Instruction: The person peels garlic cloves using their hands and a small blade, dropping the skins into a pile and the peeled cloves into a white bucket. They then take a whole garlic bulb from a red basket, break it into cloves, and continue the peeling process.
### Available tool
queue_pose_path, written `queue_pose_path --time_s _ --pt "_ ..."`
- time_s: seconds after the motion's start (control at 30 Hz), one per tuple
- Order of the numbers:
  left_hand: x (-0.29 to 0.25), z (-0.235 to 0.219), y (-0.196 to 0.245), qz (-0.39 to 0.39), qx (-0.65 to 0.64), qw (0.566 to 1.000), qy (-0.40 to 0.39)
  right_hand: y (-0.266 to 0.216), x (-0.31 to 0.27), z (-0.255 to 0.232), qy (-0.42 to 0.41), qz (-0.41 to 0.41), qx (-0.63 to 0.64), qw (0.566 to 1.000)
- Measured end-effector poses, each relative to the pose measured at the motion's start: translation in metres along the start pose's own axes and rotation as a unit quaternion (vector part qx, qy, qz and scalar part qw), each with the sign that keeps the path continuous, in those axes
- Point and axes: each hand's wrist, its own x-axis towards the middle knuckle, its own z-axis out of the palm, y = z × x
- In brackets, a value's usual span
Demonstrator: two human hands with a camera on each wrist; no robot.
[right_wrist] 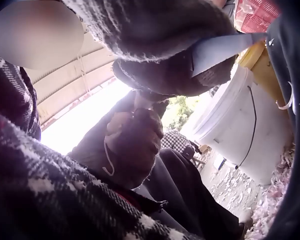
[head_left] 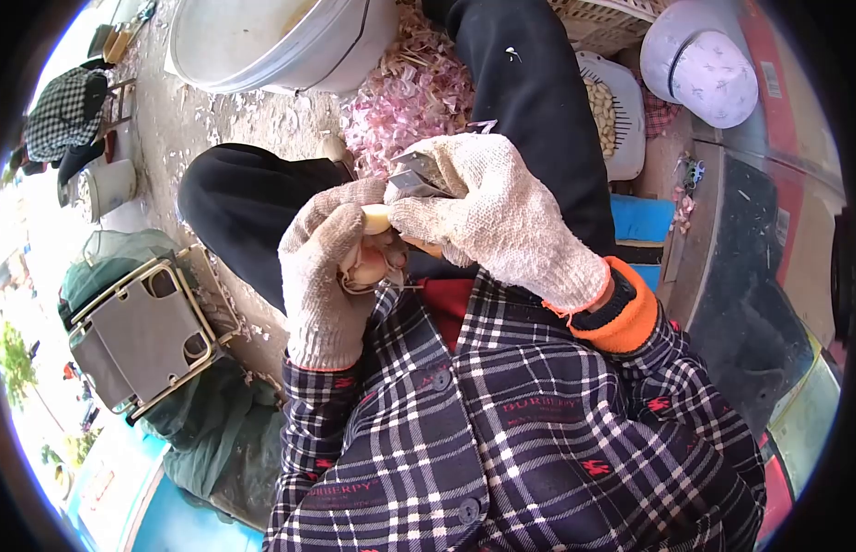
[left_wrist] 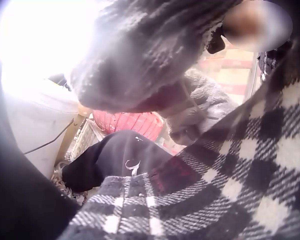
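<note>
My gloved left hand [head_left: 319, 262] holds garlic [head_left: 365, 267] in its curled fingers, low in front of the chest. A pale peeled garlic clove [head_left: 376, 219] shows at its fingertips, right beside the right thumb. My gloved right hand [head_left: 511, 216] grips a small knife [head_left: 419, 184], its fingers curled round it. The knife blade [right_wrist: 222, 52] sticks out past the glove in the right wrist view. There the left hand [right_wrist: 135, 145] is dark, with a thin strip of skin hanging from it. A glove blurs much of the left wrist view, and the knife handle is hidden.
Beyond the knees stands a big white bucket [head_left: 262, 55] beside a heap of pink garlic skins [head_left: 409, 101]. Peeled cloves fill a white basket [head_left: 630, 120] on the right. At left are a folding chair [head_left: 138, 336], a small bucket [head_left: 112, 184] and a person in checked clothing [head_left: 64, 115].
</note>
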Motion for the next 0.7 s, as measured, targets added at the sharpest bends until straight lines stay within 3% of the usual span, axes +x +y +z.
queue_pose_path --time_s 0.1,0.2,0.27,0.33,0.4,0.47,0.5,0.57,0.6,0.67,0.7 --pt "0.0 -0.006 -0.009 -0.049 -0.183 0.982 -0.019 -0.001 -0.002 0.005 -0.003 -0.005 0.036 0.999" --pt "0.004 -0.008 -0.017 -0.018 -0.186 0.98 -0.064 0.008 -0.001 0.007 -0.039 0.085 0.26 0.961" --pt "0.006 -0.007 -0.015 0.001 -0.143 0.985 -0.097 0.01 -0.002 0.007 -0.041 0.096 0.259 0.96" --pt "0.007 0.003 -0.009 0.012 -0.118 0.993 -0.027 0.008 -0.003 0.01 0.02 0.064 0.2 0.977" --pt "0.006 0.012 -0.002 0.027 0.003 0.999 0.033 0.009 0.0 0.006 0.038 0.064 0.177 0.981" --pt "0.003 0.01 -0.003 0.033 0.03 0.999 0.029 0.009 0.001 0.006 0.059 -0.01 0.106 0.993" --pt "0.001 0.012 -0.003 0.03 0.031 0.999 0.028 0.014 0.002 0.007 0.061 -0.008 0.107 0.992" --pt "-0.004 0.019 -0.001 0.043 0.078 0.993 0.074 0.023 0.005 0.01 0.134 -0.124 -0.065 0.981" --pt "-0.004 0.021 0.001 0.044 0.079 0.993 0.074 0.021 0.004 0.011 0.134 -0.125 -0.065 0.981" --pt "-0.005 0.024 0.005 0.035 0.21 0.974 0.075 0.014 -0.004 0.014 0.132 -0.088 -0.18 0.971" --pt "-0.003 0.016 0.005 0.011 0.171 0.984 0.04 0.013 -0.005 0.013 0.114 -0.075 -0.063 0.989"
